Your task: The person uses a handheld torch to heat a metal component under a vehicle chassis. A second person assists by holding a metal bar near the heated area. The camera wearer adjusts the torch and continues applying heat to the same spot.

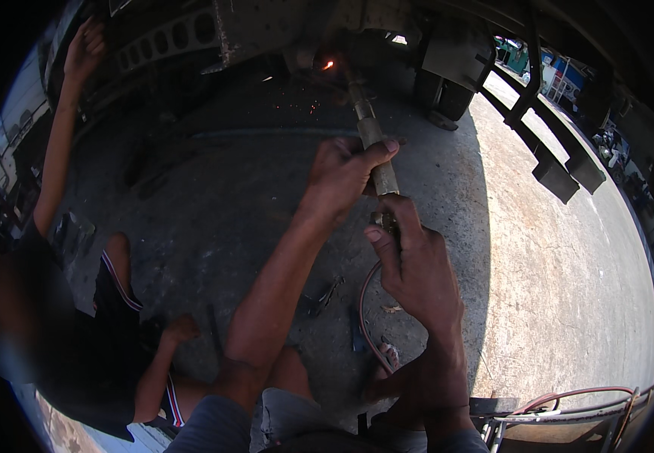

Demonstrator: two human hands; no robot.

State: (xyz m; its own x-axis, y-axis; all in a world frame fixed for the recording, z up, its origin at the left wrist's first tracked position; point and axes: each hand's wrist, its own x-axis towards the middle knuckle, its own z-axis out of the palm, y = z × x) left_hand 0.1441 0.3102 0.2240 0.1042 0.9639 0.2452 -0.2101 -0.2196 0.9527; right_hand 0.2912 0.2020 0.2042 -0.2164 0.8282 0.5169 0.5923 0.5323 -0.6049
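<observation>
A gas torch (377, 157) with a worn, light-coloured barrel points up and away from me. Around its barrel, my left hand (340, 172) is closed, thumb lying along the top. My right hand (422, 268) is closed on the torch's rear end, thumb and forefinger at a dark valve knob (382, 220). A reddish hose (364, 306) curves down below the right hand. Beyond the torch's far end, a small spot glows orange (328, 66) on dark metal, and a few sparks (313, 108) drop beneath it. The torch tip is hard to make out in the shade.
A person in dark clothes (70, 362) crouches close on my left, one arm (59, 143) raised to a metal beam with holes (168, 41). Vehicle parts hang overhead; a dark wheel (447, 98) stands ahead right. Sunlit concrete (568, 279) lies right, with a metal frame and hose (576, 400) near.
</observation>
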